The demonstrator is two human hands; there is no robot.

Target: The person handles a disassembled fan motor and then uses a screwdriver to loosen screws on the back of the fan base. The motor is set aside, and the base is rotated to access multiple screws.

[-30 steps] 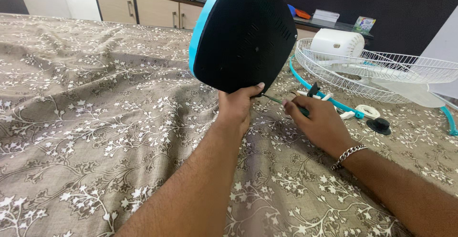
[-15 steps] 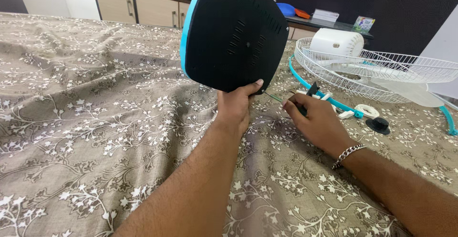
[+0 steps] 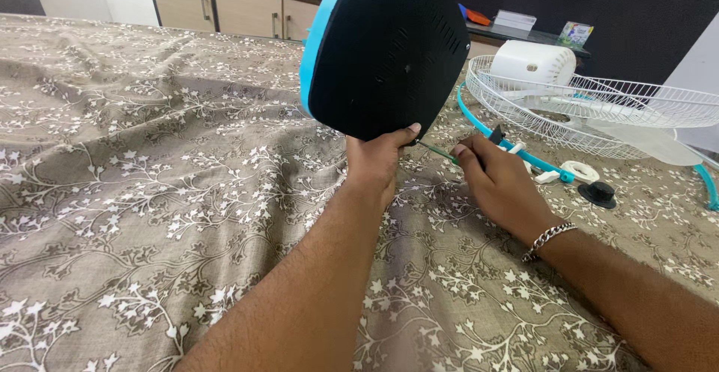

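Hands 2 | left hand [image 3: 372,161] grip holding 1 fan base [image 3: 386,50] | right hand [image 3: 500,185] grip holding 1 screwdriver [image 3: 438,152]

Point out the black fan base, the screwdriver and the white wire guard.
black fan base [image 3: 386,50], head view, middle of its dark underside.
screwdriver [image 3: 436,151], head view, thin shaft.
white wire guard [image 3: 599,110], head view, bare wire mesh.

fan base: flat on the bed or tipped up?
Tipped up. The left hand holds the fan base on edge by its lower rim, black underside facing the camera; the right hand points a screwdriver at that rim.
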